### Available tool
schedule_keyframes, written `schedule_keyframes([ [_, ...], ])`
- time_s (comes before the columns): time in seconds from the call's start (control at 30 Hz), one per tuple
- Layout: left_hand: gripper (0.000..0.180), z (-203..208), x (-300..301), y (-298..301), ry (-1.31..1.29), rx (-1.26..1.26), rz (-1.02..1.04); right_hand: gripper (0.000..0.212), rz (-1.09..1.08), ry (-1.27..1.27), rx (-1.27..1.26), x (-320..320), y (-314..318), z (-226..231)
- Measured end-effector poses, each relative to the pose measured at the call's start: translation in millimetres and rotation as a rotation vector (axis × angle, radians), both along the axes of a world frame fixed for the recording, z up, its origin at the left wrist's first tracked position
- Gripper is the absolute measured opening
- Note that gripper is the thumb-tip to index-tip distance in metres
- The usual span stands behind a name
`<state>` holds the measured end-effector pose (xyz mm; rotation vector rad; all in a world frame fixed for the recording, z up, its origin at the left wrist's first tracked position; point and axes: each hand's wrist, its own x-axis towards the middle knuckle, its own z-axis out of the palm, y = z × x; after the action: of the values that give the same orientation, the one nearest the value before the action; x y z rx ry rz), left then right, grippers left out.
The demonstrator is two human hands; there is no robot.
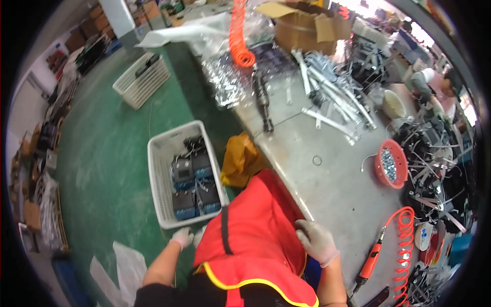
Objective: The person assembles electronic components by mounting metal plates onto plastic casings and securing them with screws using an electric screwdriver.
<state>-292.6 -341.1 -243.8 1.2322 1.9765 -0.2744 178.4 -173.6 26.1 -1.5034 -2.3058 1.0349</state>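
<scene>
My left hand (182,237), in a pale glove, is beside the near end of a white plastic basket (156,192). Its fingers look loosely bent and apart, with nothing visible in them. Inside the basket lie several dark grey and blue boxy parts (184,170). My right hand (318,241), also gloved, is at the near edge of the grey worktable (337,189). The thumb and fingers there are apart, and I see nothing held. Between my arms hangs the red apron (255,225) with yellow trim that I wear.
On the table are a dark air screwdriver (262,100), metal strips (335,92), a red bowl of screws (389,165), and a red power screwdriver (371,260) with a coiled hose (405,250). A yellow cloth (241,161) hangs by the edge. Another basket (142,82) stands on the green floor.
</scene>
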Motion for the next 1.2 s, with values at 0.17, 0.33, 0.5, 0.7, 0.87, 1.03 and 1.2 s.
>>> schedule_keyframes([
  [0.17, 0.040, 14.1, 7.0, 0.5, -0.083, 0.085, 0.013, 0.028, 0.309, -0.086, 0.095, -48.0, 45.0, 8.1],
  [0.33, 0.038, -5.1, -18.3, 13.4, -0.017, 0.169, 0.077, 0.026, 0.597, 0.058, 0.154, -128.9, 109.4, 25.6],
  [0.5, 0.039, -34.0, -57.8, 62.6, -0.001, 0.122, 0.085, 0.029, 0.526, -0.176, 0.591, -208.6, 227.0, -0.3],
  [0.7, 0.043, -101.9, -112.7, 143.2, -0.009, 0.182, 0.265, 0.023, 0.558, -0.216, 0.868, -279.3, 328.8, -27.5],
  [0.87, 0.037, -181.5, -124.3, 190.7, -0.200, 0.201, 0.808, 0.030, 0.485, -0.208, 0.717, -294.1, 303.5, -43.8],
  [1.03, 0.043, -259.5, -115.9, 238.2, -0.317, 0.278, 1.065, 0.034, 0.431, -0.304, 0.617, -288.1, 309.2, -48.7],
  [1.2, 0.075, -326.6, -138.5, 282.1, -0.317, 0.328, 1.161, 0.036, 0.425, -0.482, 0.613, -272.8, 304.1, -54.3],
])
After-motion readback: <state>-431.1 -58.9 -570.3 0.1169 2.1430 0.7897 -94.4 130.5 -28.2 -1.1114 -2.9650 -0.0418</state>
